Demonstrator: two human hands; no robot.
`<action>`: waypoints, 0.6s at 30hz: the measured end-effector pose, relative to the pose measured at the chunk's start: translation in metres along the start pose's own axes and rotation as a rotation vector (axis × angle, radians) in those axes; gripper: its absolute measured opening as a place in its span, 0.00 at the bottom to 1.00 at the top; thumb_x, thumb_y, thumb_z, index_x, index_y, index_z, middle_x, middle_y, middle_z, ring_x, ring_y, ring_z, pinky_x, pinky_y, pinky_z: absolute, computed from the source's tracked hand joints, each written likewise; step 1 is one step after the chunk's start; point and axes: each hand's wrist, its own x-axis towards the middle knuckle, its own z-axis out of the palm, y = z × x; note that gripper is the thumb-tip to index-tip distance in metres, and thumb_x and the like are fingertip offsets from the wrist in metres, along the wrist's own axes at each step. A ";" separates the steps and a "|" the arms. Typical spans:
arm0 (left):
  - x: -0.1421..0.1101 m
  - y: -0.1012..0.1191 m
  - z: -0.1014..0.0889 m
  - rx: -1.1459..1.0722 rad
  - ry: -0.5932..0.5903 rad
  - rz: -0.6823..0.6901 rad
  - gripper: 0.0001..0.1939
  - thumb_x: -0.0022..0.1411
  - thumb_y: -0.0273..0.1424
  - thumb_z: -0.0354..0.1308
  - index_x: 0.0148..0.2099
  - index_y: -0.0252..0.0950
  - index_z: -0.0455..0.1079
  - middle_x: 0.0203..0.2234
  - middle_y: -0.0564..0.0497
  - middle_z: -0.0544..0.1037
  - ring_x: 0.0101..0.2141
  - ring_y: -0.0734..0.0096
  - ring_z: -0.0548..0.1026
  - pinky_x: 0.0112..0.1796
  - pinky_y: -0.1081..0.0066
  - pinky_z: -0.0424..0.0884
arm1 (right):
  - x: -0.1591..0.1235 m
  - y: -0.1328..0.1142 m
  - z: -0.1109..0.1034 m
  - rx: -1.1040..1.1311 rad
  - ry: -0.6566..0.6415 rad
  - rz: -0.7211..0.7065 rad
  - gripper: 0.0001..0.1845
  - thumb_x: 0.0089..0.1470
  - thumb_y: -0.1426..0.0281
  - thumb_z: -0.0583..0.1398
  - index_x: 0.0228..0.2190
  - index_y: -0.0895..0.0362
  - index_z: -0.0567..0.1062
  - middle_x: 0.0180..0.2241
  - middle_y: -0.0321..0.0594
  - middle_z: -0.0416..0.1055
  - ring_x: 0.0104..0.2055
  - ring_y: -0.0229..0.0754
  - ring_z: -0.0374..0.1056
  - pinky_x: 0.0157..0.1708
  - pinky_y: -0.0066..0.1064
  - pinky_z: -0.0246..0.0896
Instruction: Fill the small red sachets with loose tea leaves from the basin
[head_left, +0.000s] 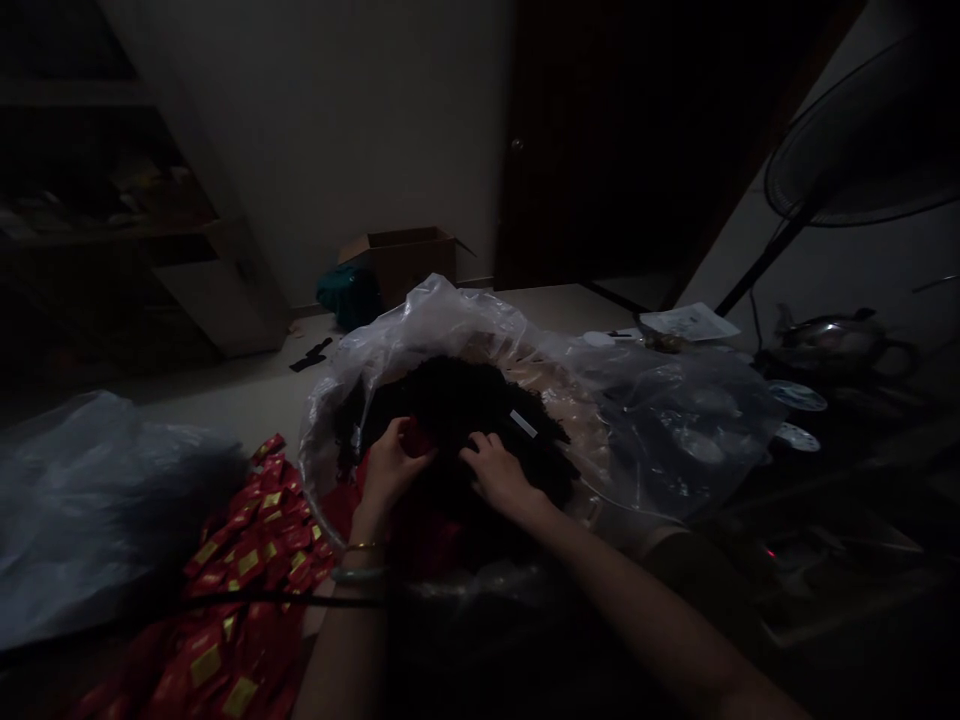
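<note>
A round basin lined with a clear plastic bag (457,305) holds a heap of dark, crumbly material (450,385), possibly dried leaves; the dim light hides its kind. My left hand (390,465) is over the heap, thumb and fingers closed around a small red packet (415,437). Just to its right, my right hand (495,470) reaches into the heap with its fingers curled; what they hold, if anything, is lost in the dark. A white strip (523,424) lies on the heap beyond my right hand. More red packets show at the basin's near left side.
Many red packets with gold labels (247,565) are piled at the left, beside a large plastic bag (97,500). An open cardboard box (412,262) stands by the wall. At the right are a kettle (832,340) and a standing fan (862,150).
</note>
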 end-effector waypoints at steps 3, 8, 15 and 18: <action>0.000 0.002 0.000 -0.009 -0.012 -0.002 0.23 0.45 0.35 0.65 0.45 0.39 0.65 0.35 0.51 0.78 0.35 0.65 0.76 0.35 0.69 0.70 | 0.007 0.016 -0.008 0.149 0.088 0.014 0.16 0.48 0.78 0.61 0.41 0.55 0.75 0.53 0.46 0.64 0.49 0.47 0.64 0.46 0.38 0.64; -0.001 0.003 0.003 -0.027 -0.031 0.010 0.24 0.46 0.35 0.64 0.47 0.38 0.65 0.38 0.49 0.78 0.37 0.64 0.76 0.38 0.68 0.70 | 0.020 0.031 -0.035 0.448 0.259 -0.051 0.09 0.44 0.75 0.64 0.32 0.56 0.78 0.48 0.44 0.68 0.48 0.44 0.67 0.49 0.36 0.61; -0.003 0.005 0.005 0.001 -0.051 0.019 0.24 0.46 0.35 0.64 0.47 0.38 0.65 0.37 0.50 0.77 0.37 0.64 0.76 0.36 0.68 0.70 | 0.044 0.001 -0.062 0.682 0.357 -0.114 0.11 0.43 0.75 0.65 0.34 0.56 0.78 0.37 0.39 0.72 0.41 0.40 0.69 0.44 0.32 0.64; -0.002 0.005 0.005 0.004 -0.055 0.001 0.22 0.47 0.35 0.64 0.45 0.38 0.65 0.34 0.50 0.77 0.34 0.65 0.76 0.34 0.69 0.70 | 0.049 -0.009 -0.058 0.732 0.288 -0.134 0.15 0.42 0.78 0.64 0.36 0.55 0.78 0.40 0.39 0.72 0.42 0.40 0.69 0.40 0.31 0.66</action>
